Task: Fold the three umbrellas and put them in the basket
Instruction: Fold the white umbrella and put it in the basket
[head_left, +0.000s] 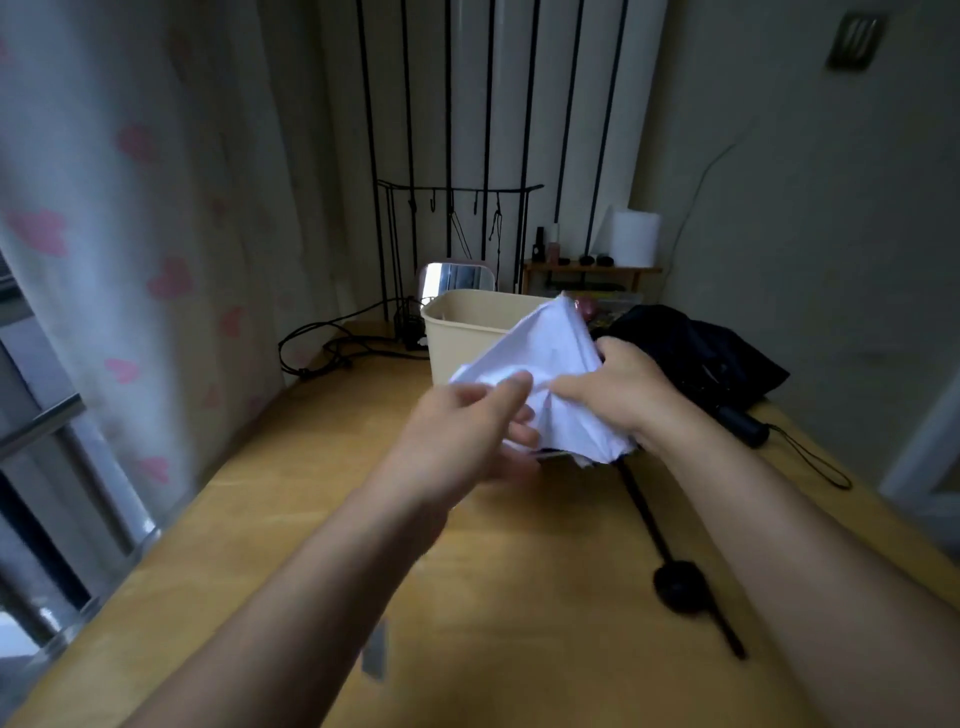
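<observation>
Holding the white umbrella (540, 353) just before the basket (457, 332) at 12 o'clock, gripping its canopy in the curled right hand (628, 389) and pinching a fold with the left hand (467, 431), somewhat blurred. Best to smooth pleats one way, wrap snugly, keep the shaft (644, 514) trailing toward 5 o'clock — no bunching.

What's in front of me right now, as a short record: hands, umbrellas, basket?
white umbrella: canopy bunched, held above the table
left hand: pinches the canopy
right hand: grips the canopy
black umbrella: lies on the table, right of the basket
basket: upright behind the hands, inside partly hidden
</observation>
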